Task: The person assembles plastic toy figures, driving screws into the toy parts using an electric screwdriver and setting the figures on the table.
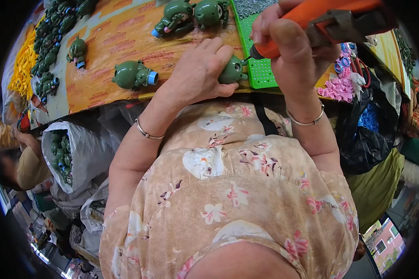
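Note:
My left hand (198, 69) is closed around a glossy dark green toy figure (232, 70), pressing it on the table near the front edge. My right hand (300, 53) grips an orange electric screwdriver (323, 16). Its dark bit points left and down, and the tip meets or nearly meets the small end of the toy; I cannot tell which. Between my hands stands a bright green perforated tray (263, 74) with many small metal screws (256, 7) in its far part. Another green toy with a light blue end (131, 75) lies left of my left hand.
More green toys (177, 16) lie farther back, with a heap of them (51, 56) at left beside yellow pieces (23, 60). Pink parts (337, 88) lie at right. A white sack (79, 158) of green toys and a black bag (367, 130) flank me. Another person's arm (30, 162) shows at left.

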A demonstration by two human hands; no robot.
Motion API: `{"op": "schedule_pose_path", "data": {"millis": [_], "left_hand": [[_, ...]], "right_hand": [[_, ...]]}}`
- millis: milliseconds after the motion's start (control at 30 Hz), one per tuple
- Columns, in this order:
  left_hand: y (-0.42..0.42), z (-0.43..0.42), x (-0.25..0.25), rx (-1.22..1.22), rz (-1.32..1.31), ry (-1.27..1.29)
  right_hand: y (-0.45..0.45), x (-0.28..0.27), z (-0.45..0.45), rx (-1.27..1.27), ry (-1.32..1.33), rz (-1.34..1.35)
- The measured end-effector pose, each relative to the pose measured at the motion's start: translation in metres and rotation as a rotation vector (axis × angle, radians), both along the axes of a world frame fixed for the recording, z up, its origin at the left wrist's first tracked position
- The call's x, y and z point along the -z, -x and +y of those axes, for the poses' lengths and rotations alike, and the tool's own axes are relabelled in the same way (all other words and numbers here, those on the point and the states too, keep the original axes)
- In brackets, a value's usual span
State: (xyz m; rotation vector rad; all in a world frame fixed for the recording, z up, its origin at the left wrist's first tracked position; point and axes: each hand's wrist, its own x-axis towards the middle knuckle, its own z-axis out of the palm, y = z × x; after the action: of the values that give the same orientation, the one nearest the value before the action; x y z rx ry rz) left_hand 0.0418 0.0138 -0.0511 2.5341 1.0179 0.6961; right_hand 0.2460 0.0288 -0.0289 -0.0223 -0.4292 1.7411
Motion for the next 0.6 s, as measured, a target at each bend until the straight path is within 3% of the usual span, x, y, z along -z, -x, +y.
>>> {"op": "schedule_pose_path", "data": {"millis": [33,100,200,267,367,467,533,600], "left_hand": [[0.0,0.0,0.0,0.0,0.0,-0.007],[0.001,-0.001,0.0,0.0,0.003,0.007],[0.001,-0.001,0.001,0.004,0.007,0.005],[0.002,-0.001,0.002,0.006,0.007,0.002],[0.002,-0.001,0.002,0.004,0.002,0.0],[0.001,-0.003,0.001,-0.006,0.006,-0.007],[0.001,-0.004,0.0,-0.005,0.023,0.002],[0.002,-0.006,-0.003,-0.03,0.053,0.017]], "right_hand": [[0.001,0.005,0.002,-0.042,0.0,0.052],[0.005,0.006,0.001,0.072,-0.057,-0.11],[0.026,-0.014,-0.009,0.436,-0.23,-0.605],[0.029,-0.02,-0.01,0.538,-0.35,-0.739],[0.033,-0.013,-0.01,0.307,-0.179,-0.51],[0.025,-0.016,-0.012,0.455,-0.302,-1.102],[0.009,-0.002,0.001,0.414,-0.473,-1.241],[0.002,0.0,0.004,0.487,-0.534,-1.166]]}}
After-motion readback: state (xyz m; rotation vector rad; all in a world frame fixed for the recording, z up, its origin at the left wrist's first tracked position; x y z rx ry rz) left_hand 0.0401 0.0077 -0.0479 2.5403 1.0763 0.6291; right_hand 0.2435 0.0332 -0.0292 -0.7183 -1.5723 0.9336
